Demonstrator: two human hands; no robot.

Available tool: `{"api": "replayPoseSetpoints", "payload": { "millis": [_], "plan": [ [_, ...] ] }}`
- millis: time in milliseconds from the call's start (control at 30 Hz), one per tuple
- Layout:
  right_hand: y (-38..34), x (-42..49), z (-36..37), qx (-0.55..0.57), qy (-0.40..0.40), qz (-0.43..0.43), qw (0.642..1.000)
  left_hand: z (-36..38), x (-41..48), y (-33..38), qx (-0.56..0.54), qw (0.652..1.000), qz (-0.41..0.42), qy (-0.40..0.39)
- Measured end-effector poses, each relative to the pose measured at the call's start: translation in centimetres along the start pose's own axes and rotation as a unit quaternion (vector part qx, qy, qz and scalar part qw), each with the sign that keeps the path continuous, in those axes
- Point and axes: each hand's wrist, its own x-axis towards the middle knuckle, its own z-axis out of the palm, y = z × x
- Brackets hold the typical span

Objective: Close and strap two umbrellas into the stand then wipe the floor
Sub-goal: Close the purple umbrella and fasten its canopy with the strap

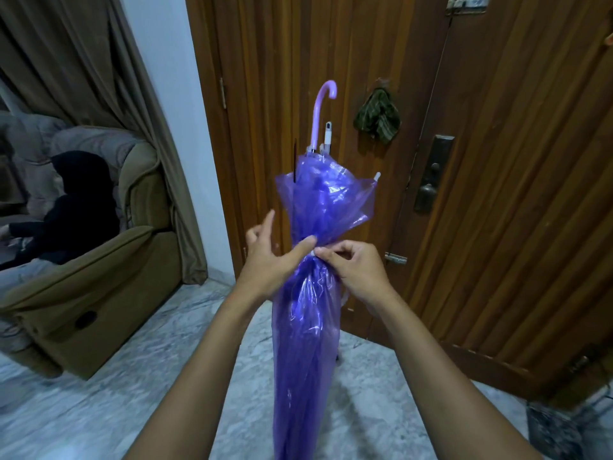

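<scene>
Purple translucent plastic umbrella (308,327), folded and crinkly, stands upright in front of the ribbed wooden door (497,161), hooked lilac handle (321,107) at the top, marble floor (99,393) below. Right hand (358,263) pinches the white strap (313,253) at the cinched waist. Left hand (268,257) presses its straight thumb there, other fingers off the canopy.

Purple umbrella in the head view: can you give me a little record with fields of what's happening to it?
umbrella: purple, see-through, closed
hooked handle: points away from the person
strap: only a white bit shows, where the umbrella is gathered in
left hand: thumb presses the umbrella beside the strap
right hand: pinches the strap
wooden door: behind, green cloth hanging on it
floor: pale marble
</scene>
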Motion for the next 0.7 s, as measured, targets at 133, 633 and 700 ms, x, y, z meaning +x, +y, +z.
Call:
{"api": "replayPoseSetpoints", "payload": {
  "millis": [133, 633, 700],
  "plan": [
    [0.2, 0.0, 1.6, -0.052, -0.004, -0.029, 0.998, 0.9, 0.6, 0.9, -0.003, 0.99, 0.119, 0.079],
    [-0.2, 0.2, 2.3, -0.008, -0.003, -0.012, 1.0, -1.6, 3.1, 2.3, -0.148, 0.978, 0.071, 0.131],
    [0.2, 0.3, 2.2, -0.011, 0.009, -0.001, 1.0, -1.8, 2.5, 2.5, -0.124, 0.987, 0.067, 0.077]
  ]
}}
